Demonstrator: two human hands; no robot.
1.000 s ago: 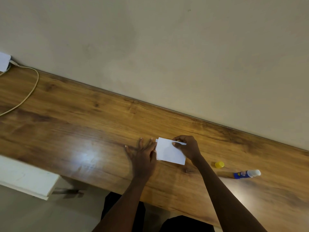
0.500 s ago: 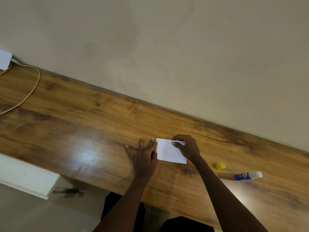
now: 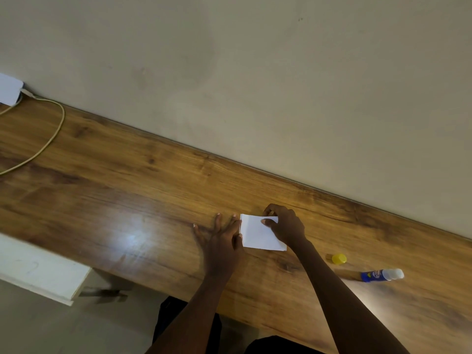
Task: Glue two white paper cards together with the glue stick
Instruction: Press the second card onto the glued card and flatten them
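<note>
The white paper cards (image 3: pixel 256 235) lie stacked flat on the wooden table (image 3: pixel 127 190), looking like one sheet with a thin edge showing at the left. My right hand (image 3: pixel 286 226) pinches the top card's far right corner between thumb and fingers. My left hand (image 3: pixel 222 238) lies flat on the table with fingers spread, its edge against the cards' left side. The glue stick (image 3: pixel 381 275), blue with a white tip, lies uncapped on its side at the right. Its yellow cap (image 3: pixel 339 258) sits apart, between the stick and the cards.
A beige wall runs along the table's far edge. A white charger block (image 3: pixel 9 89) and its pale cable (image 3: pixel 48 141) lie at the far left. A white ledge (image 3: pixel 38 274) sits below the table's near edge on the left.
The top card, raised at its right edge a second ago, has come down flat onto the lower card. My left hand has stayed in place at the cards' left edge.
</note>
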